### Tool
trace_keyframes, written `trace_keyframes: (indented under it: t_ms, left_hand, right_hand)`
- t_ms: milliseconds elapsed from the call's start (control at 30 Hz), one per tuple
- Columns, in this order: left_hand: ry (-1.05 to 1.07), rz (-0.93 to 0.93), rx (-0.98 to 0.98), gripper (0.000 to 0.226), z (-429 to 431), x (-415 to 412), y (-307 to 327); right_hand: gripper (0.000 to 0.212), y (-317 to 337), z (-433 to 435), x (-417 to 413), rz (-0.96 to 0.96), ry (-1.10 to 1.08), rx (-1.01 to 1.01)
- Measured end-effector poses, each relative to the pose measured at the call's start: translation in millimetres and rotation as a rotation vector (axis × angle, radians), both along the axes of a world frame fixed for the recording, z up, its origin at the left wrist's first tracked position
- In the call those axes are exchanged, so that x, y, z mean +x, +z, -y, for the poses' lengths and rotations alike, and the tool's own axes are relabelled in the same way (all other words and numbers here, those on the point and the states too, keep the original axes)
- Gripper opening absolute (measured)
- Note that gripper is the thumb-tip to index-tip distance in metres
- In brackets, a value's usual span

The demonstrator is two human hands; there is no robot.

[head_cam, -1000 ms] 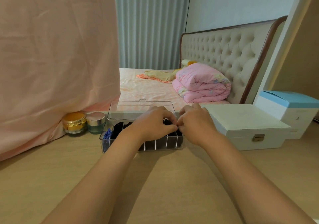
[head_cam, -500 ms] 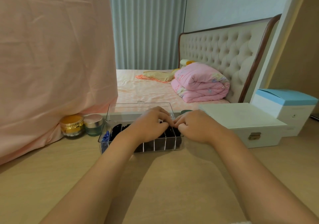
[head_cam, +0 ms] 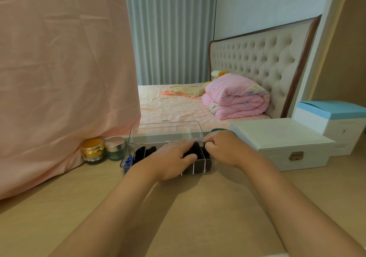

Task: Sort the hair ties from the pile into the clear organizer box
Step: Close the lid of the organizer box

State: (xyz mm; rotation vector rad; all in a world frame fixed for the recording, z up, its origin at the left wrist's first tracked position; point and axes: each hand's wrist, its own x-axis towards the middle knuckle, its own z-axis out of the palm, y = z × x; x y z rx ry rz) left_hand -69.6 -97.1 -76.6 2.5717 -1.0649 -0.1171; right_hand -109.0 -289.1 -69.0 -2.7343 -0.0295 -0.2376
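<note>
Box: I'm looking at the clear plastic organizer box (head_cam: 200,168) with upright dividers, sitting mid-way across the light wooden desk (head_cam: 178,213). Its transparent lid (head_cam: 165,132) stands open along the back edge.
Hair ties: black hair ties (head_cam: 145,151) fill the compartments I can see, both left of the hands and in the gap between them. A blue hair tie (head_cam: 128,160) sits in the leftmost compartment.
Left grip: my left grip (head_cam: 170,158) lies flat over the middle of the box, released. The fingers are straight and rest on the black ties, with the thumb pointing toward the right end.
Right grip: my right grip (head_cam: 223,148) is at the box's right end, knuckles up and fingers curled down toward the last compartments. The fingertips are hidden, so I cannot tell whether they pinch a tie.
Left of the box: a gold-lidded jar (head_cam: 92,149) and a teal glass jar with a silvery-pink lid (head_cam: 115,147) stand side by side, right at the hem of a big hanging pink cloth (head_cam: 59,78).
Right of the box: a white case with a brass latch (head_cam: 281,143) stands near the right grip. A white carton with a pale blue lid (head_cam: 332,122) is just behind it.
Beyond the desk: a bed with a pink sheet (head_cam: 170,108), a folded pink quilt (head_cam: 235,98) against a tufted cream headboard (head_cam: 257,62), and grey-blue pleated curtains (head_cam: 170,30).
</note>
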Motion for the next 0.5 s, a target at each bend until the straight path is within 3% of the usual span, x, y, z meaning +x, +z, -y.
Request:
trace_keyframes:
  t_ms: [133,333,500]
  left_hand:
    - [0.085,-0.120,-0.290,0.052,-27,10,7]
    - [0.410,-0.024,-0.418,0.052,-71,34,8]
    - [0.482,-0.134,-0.515,0.054,-75,41,7]
  right_hand:
    - [0.043,4,3,-4,0.054,-0.062,0.159]
    - [0.051,3,-5,-1,0.083,-0.079,0.306]
    - [0.051,16,-10,26,0.066,-0.130,0.397]
